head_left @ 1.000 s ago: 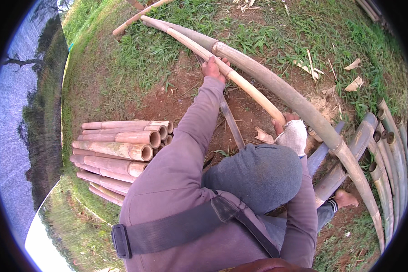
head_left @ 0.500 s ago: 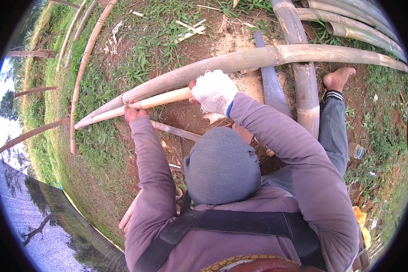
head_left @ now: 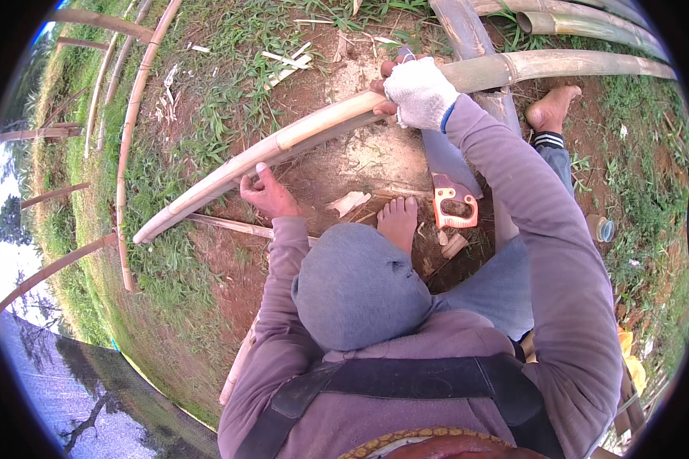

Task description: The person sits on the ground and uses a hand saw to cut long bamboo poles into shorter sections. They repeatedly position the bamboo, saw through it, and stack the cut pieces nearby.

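Ground: red-brown earth (head_left: 314,180), grass (head_left: 214,153), pale sawdust (head_left: 383,153); pole fence (head_left: 132,115) leftward.
Saw (head_left: 445,161): orange-handled, near a bare foot (head_left: 396,223).
Light pole (head_left: 314,130): lying along the thick pole (head_left: 559,66).
Right hand (head_left: 421,93): gloved, fingers wrapped round the light pole's right end.
Left hand (head_left: 274,196): just below, fingers parted, holding nothing.
Since half a second ago: left hand released; right hand shifted right.

Reddish, grassy ground (head_left: 321,177) carries crossed pale strips (head_left: 291,70) at upper left, sawdust (head_left: 383,153) above centre, and a pale scrap (head_left: 349,202) near the middle.
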The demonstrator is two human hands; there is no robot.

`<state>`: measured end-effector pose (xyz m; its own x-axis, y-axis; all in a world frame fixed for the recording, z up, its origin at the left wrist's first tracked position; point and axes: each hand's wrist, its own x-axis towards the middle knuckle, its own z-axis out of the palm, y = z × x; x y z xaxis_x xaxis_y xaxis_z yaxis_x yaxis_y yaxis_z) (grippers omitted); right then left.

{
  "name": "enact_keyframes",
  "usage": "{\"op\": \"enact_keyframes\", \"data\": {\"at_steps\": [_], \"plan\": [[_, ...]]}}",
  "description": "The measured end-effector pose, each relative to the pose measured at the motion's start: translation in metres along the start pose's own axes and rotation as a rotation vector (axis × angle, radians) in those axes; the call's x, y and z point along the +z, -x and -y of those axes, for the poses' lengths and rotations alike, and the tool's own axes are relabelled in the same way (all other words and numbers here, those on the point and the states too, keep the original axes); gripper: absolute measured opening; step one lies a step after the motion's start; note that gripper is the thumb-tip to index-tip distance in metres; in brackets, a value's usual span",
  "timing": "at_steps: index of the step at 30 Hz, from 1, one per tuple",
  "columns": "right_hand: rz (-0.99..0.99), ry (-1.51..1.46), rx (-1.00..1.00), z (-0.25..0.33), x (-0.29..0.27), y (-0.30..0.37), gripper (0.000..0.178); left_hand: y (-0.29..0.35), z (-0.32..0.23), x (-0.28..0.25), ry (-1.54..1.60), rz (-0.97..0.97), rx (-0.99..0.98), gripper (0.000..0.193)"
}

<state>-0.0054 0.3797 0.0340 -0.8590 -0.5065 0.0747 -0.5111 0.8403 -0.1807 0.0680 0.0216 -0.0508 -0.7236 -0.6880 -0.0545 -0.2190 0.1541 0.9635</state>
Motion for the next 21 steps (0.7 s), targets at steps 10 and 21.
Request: {"op": "enact_keyframes", "data": {"at_steps": [10, 21], "plan": [[-0.426, 0.114, 0.143, 0.011, 0.019, 0.041, 0.052, 0.017, -0.043, 0.098, -0.698, 0.630, 1.018, 0.046], [0.563, -0.025, 0.500, 0.120, 0.109, 0.248, 0.048, 0.002, -0.038, 0.108, -0.583, 0.791, 0.776, 0.041]]}}
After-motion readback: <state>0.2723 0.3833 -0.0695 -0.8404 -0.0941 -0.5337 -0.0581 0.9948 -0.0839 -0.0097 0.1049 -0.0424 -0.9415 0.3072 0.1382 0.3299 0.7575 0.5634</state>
